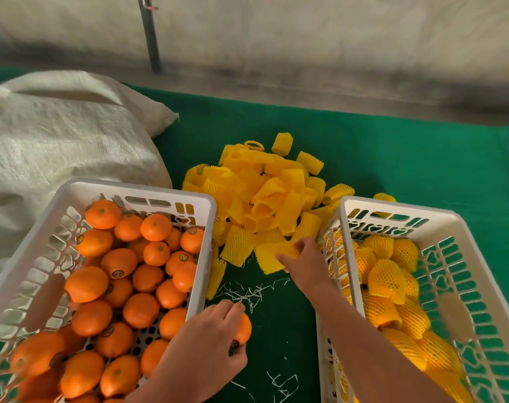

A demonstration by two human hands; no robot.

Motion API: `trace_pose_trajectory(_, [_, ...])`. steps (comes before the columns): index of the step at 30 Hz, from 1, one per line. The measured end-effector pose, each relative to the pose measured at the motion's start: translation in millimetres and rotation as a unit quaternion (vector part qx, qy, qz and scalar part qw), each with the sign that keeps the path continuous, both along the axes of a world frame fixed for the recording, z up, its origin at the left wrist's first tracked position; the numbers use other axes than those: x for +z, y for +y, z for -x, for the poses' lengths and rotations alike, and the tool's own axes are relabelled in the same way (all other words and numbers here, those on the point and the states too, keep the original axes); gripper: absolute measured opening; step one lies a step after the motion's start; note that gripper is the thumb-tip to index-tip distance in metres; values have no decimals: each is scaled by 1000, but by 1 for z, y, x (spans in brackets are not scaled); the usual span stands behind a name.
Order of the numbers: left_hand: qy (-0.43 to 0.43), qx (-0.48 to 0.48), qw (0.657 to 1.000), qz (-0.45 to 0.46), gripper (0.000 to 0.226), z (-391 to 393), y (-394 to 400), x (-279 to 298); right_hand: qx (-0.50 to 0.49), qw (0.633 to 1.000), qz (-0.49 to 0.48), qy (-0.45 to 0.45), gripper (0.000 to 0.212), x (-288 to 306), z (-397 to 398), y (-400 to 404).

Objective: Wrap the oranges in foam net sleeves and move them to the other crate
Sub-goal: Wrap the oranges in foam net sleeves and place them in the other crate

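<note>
Left hand grips a bare orange just right of the near-left crate of unwrapped fruit, while the right hand pinches a yellow foam net sleeve at the near edge of the sleeve pile, beside the right crate holding wrapped oranges. The orange looks firm, smooth and moderately heavy, best cupped around its middle; the sleeve looks light, soft and stretchy, best taken at its open rim. Most of the held orange is hidden under the fingers, the sleeve's opening is hard to make out, and both crates are cut off at the near frame edge.
</note>
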State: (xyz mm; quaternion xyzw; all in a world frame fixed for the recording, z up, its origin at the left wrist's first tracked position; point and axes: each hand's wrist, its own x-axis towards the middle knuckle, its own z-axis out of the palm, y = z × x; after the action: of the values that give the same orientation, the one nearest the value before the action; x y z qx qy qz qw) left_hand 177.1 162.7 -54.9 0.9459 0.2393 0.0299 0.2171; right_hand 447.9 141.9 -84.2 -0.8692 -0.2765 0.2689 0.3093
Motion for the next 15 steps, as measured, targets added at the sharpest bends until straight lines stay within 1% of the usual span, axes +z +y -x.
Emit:
trace_pose_trajectory(1, [2, 8, 1000, -1, 62, 0, 0, 3, -37, 995, -42, 84, 42, 6, 7, -9])
trace_pose_trajectory(2, [4, 16, 1000, 0, 62, 2, -1, 4, -69, 980, -80, 171, 38, 12, 14, -19])
trace_pose_trajectory(3, [3, 24, 1000, 2, 64, 3, -1, 5, -92, 961, -106, 240, 33, 18, 21, -29])
trace_pose_trajectory(4, [-1, 32, 999, 5, 66, 5, -1, 5, -105, 946, -119, 283, 28, 23, 28, -40])
trace_pose_trajectory(5, [-7, 38, 999, 6, 69, 6, -2, 6, -112, 937, -125, 305, 22, 27, 34, -51])
trace_pose_trajectory(7, [-20, 40, 999, 11, 75, 8, -4, 11, -114, 934, -133, 312, 15, 35, 44, -70])
trace_pose_trajectory(10, [-39, 17, 999, 14, 79, 13, -7, 18, -115, 940, -140, 288, 16, 49, 59, -92])
trace_pose_trajectory(15, [-54, -47, 997, -15, 70, 18, -9, 19, -100, 950, -138, 261, 15, 64, 83, -113])
